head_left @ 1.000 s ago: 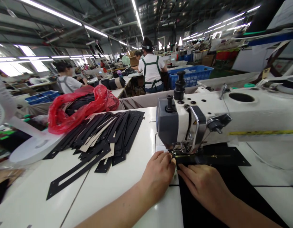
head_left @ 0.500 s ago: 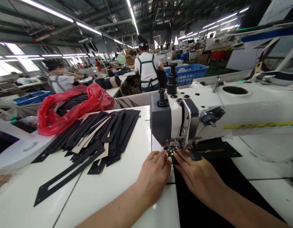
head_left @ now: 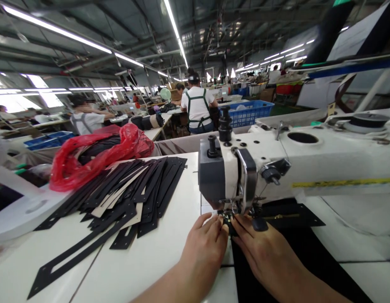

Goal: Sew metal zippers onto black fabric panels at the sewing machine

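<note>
Two hands (head_left: 203, 252) (head_left: 267, 256), one sewing machine (head_left: 302, 162).

I can read no words or numbers here; the yellow strip (head_left: 340, 183) on my sewing machine (head_left: 308, 160) is too blurred.

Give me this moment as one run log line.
left hand: fingertips at presser foot | right hand: flat on black piece | sewing machine: head above both hands | black strips: piled on table
</note>
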The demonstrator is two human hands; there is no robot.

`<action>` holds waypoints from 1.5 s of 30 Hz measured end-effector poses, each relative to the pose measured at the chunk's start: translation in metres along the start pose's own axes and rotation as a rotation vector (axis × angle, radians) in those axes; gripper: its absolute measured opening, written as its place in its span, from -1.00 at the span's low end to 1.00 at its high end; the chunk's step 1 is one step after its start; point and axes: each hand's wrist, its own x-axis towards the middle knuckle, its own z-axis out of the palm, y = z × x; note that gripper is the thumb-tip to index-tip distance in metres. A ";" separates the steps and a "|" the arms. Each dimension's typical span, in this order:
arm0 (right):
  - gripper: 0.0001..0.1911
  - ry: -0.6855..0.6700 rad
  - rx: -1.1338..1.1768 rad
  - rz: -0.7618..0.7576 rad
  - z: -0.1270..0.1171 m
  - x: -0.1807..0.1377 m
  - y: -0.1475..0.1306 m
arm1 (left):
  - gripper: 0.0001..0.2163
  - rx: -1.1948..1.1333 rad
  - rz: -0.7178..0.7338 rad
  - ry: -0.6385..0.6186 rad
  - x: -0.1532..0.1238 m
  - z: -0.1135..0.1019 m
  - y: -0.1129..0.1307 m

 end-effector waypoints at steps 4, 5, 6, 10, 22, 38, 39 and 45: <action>-0.67 0.035 -0.022 -0.026 0.003 -0.001 0.002 | -0.69 0.066 0.023 0.073 0.001 0.002 0.001; -0.68 0.029 -0.026 -0.024 0.003 -0.001 0.002 | -0.69 0.078 0.019 0.070 0.002 0.002 0.002; -0.68 0.013 -0.030 -0.018 0.003 -0.001 0.001 | -0.68 0.084 0.007 0.056 0.002 0.002 0.003; -0.68 -0.043 -0.050 -0.001 0.001 0.002 -0.001 | -0.72 0.093 -0.035 -0.075 0.002 -0.001 0.009; -0.71 -0.135 -0.027 0.042 -0.002 0.002 -0.004 | -0.80 -0.001 -0.026 -0.082 0.002 -0.006 0.002; -0.74 -0.090 -0.044 0.035 -0.001 0.008 0.003 | -0.88 -0.060 -0.053 -0.158 0.004 0.000 -0.009; -0.74 -0.088 -0.044 0.037 -0.001 0.008 0.003 | -0.87 -0.062 -0.057 -0.162 0.004 0.000 -0.009; -0.73 -0.116 -0.044 0.053 0.002 0.008 0.005 | -0.89 -0.071 -0.057 -0.110 0.005 0.003 -0.011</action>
